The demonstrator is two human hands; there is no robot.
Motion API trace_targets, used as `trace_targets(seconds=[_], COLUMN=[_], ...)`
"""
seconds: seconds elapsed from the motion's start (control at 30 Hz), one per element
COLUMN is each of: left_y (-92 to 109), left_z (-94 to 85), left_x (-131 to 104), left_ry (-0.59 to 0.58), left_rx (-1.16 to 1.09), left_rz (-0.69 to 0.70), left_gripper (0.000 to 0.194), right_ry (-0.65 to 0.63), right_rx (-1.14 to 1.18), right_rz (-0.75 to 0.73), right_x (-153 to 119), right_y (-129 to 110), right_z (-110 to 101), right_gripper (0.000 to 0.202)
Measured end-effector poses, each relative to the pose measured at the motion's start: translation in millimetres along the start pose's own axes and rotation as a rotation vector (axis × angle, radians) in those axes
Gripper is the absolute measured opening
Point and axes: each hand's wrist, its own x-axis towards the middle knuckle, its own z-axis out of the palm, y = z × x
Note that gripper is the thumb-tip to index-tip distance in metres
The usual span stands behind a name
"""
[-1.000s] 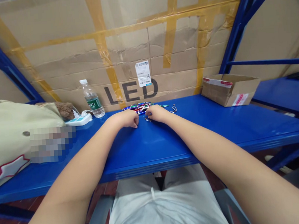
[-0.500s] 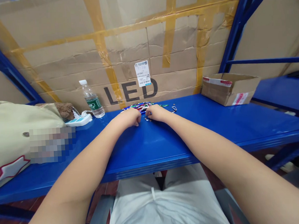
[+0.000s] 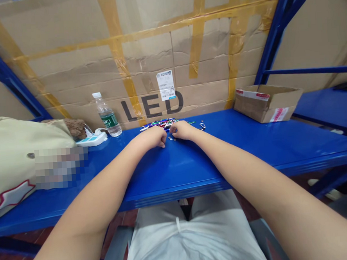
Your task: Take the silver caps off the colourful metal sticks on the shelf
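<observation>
My left hand (image 3: 156, 136) rests low over the blue tabletop with its fingers curled inward. Just to its right, my right hand (image 3: 181, 130) has thumb and fingers drawn together above a few small round coin-like pieces (image 3: 171, 138). Whatever either hand might hold is too small or hidden to make out. Behind both hands lies a pile of shiny coloured pens (image 3: 168, 121), partly covered by them. A small metal carabiner-like clip (image 3: 202, 125) lies to the right of the pile.
A water bottle (image 3: 109, 118) stands at the back left beside a white power strip (image 3: 93, 140). A pale bag (image 3: 19, 155) fills the left end of the blue table (image 3: 170, 169). At the right sits an open cardboard box (image 3: 266, 102); a large taped carton (image 3: 210, 65) backs the table.
My left hand has shifted slightly right and toward me. My right hand stays in almost the same place, beside the small pieces.
</observation>
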Motion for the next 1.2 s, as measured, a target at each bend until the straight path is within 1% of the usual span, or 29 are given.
trace_targets(seconds=[0.07,0.17,0.27,0.37,0.47,0.57,0.67,0.83,1.0,1.1,1.13,1.2], left_y=[1,5,7,7,5,2,0,-3,-3,-2,-2,-1], left_z=[0.1,0.3,0.9,2.4,4.3,5.3,5.4,8.3,18.6,25.1,26.9,29.4], left_x=[1,4,4,3,3,3,4,8,20,24,25,25], left_ry=[-0.003,-0.005,0.019,0.056,0.125,0.2,0.244,0.289,0.298,0.278,0.269,0.252], left_rx=[0.006,0.041,0.06,0.066,0.074,0.073,0.066,0.052,0.102,0.107,0.091,0.05], left_rz=[-0.016,-0.088,-0.14,-0.13,-0.113,-0.098,-0.096,-0.054,0.022,0.054,0.071,0.106], left_gripper=[0.006,0.008,0.009,0.011,0.017,0.021,0.024,0.026,0.028,0.031,0.032,0.034], right_ry=[0.007,0.013,0.031,0.037,0.041,0.081,0.093,0.021,0.001,0.007,-0.02,-0.121], right_rx=[-0.009,-0.024,-0.015,0.01,0.019,0.034,0.071,0.065,-0.01,-0.034,-0.032,0.0], right_rz=[-0.014,-0.033,-0.019,-0.012,-0.029,-0.004,0.028,-0.002,-0.041,0.006,0.034,0.081], right_x=[0,2,3,5,6,7,7,6,5,1,-2,-7], right_y=[1,5,8,10,12,15,18,19,16,17,18,20], right_z=[1,3,5,7,10,12,10,7,1,-12,-16,-25], right_gripper=[0.025,0.024,0.023,0.02,0.019,0.025,0.029,0.016,0.019,0.023,0.023,0.021])
